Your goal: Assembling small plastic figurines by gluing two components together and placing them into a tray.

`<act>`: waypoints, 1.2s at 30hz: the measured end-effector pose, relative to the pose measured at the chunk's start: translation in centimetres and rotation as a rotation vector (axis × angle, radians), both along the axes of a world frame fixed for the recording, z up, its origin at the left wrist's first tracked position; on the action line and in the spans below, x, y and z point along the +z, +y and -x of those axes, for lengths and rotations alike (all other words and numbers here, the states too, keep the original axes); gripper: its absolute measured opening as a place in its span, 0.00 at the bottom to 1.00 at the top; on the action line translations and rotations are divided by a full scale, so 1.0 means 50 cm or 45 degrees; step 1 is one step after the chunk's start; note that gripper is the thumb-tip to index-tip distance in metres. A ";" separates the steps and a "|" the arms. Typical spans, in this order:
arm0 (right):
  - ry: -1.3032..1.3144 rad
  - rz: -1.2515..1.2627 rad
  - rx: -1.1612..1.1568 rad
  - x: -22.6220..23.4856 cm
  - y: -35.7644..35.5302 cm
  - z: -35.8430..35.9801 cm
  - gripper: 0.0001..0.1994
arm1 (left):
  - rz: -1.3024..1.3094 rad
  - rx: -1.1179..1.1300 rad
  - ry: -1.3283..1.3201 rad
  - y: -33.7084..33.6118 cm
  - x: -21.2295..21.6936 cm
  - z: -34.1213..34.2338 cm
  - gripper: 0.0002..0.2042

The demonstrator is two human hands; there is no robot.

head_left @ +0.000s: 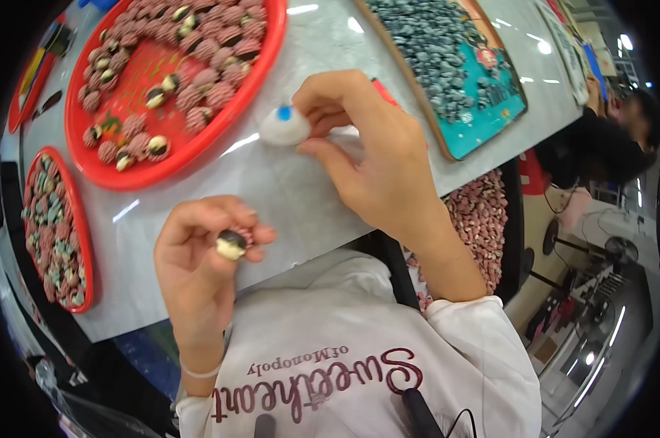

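My left hand is closed, pinching a small pink ridged piece between thumb and fingers. Its black and cream side faces up. Higher and to the right, my right hand curls its thumb and fingers round a white rounded object with a blue tip. More white shows behind the fingers, which hide the rest of its shape. Just left of it lies a big red oval tray of similar pink pieces, several with their black and cream sides showing.
A teal tray of dark blue-grey pieces lies at the far right. To the left is a smaller red tray of pink and bluish pieces. Below the table's right edge, a dark bin holds many pink pieces. Another person is beyond.
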State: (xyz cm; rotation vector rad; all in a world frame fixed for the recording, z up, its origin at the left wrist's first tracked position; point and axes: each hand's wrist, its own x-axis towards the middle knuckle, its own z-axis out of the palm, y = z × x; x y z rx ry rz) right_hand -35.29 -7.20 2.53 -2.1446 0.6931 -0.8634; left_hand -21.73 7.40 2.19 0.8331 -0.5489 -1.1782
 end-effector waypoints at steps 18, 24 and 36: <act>0.074 -0.024 -0.460 0.061 -0.130 0.206 0.09 | -0.140 -0.015 -0.072 -0.007 0.010 0.005 0.16; -0.891 -0.959 0.419 0.072 -0.026 0.180 0.12 | -0.142 -0.044 -0.051 -0.001 0.018 0.010 0.16; -0.703 -1.608 0.348 0.054 0.073 0.084 0.12 | -0.110 -0.160 0.055 0.003 0.034 0.034 0.17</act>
